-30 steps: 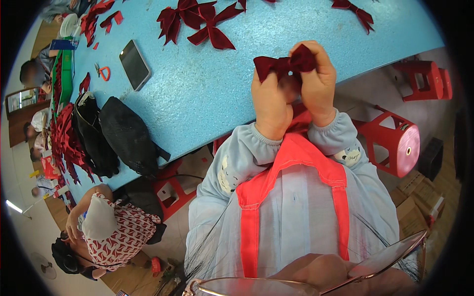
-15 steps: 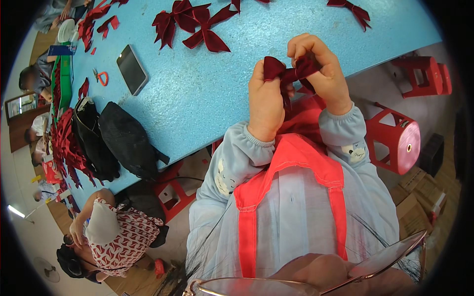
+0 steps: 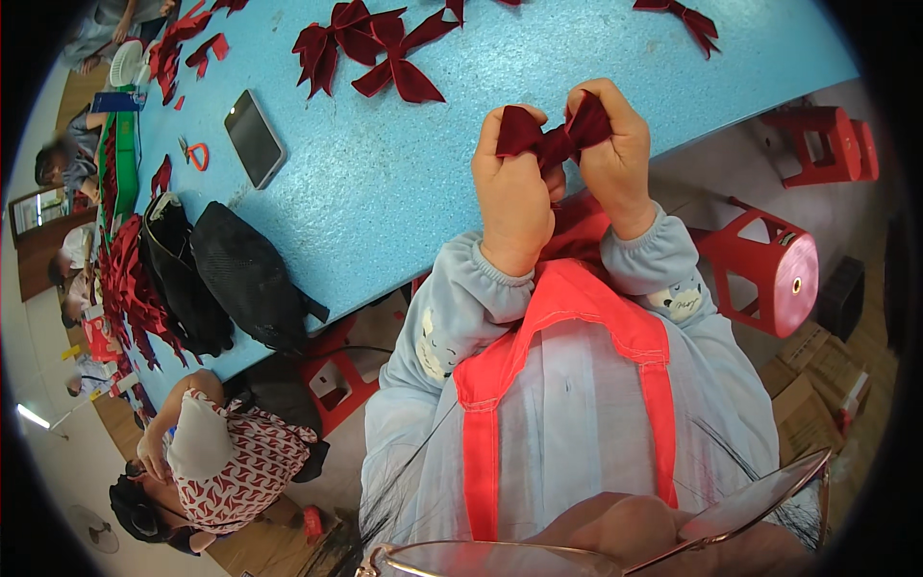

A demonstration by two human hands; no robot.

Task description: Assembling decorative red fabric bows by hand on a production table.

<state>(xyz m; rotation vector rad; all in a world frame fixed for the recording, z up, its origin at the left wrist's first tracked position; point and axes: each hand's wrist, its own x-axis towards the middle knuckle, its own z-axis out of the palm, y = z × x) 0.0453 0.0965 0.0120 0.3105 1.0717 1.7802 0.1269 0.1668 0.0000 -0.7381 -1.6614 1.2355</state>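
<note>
A dark red velvet bow (image 3: 555, 146) is stretched between my two hands, close to the near edge of the blue table. My left hand (image 3: 514, 197) pinches its left loop, and my right hand (image 3: 620, 163) grips the right loop. The knot shows in the middle; the tails below it are mostly hidden by my fingers. Beyond my hands, finished velvet bows (image 3: 399, 72) lie on the table, with another bow (image 3: 681, 21) at the far right.
On the blue table (image 3: 375, 183) lie a phone (image 3: 255, 139), orange-handled scissors (image 3: 197, 156), black pouches (image 3: 245, 274) and a heap of red ribbons (image 3: 130, 279). Red stools (image 3: 760, 264) stand at the right. A co-worker (image 3: 240, 462) sits at the lower left, others farther along.
My right hand has come down and left, its fingers now closed round the right loop. The bow has turned more level, with both loops spread to the sides.
</note>
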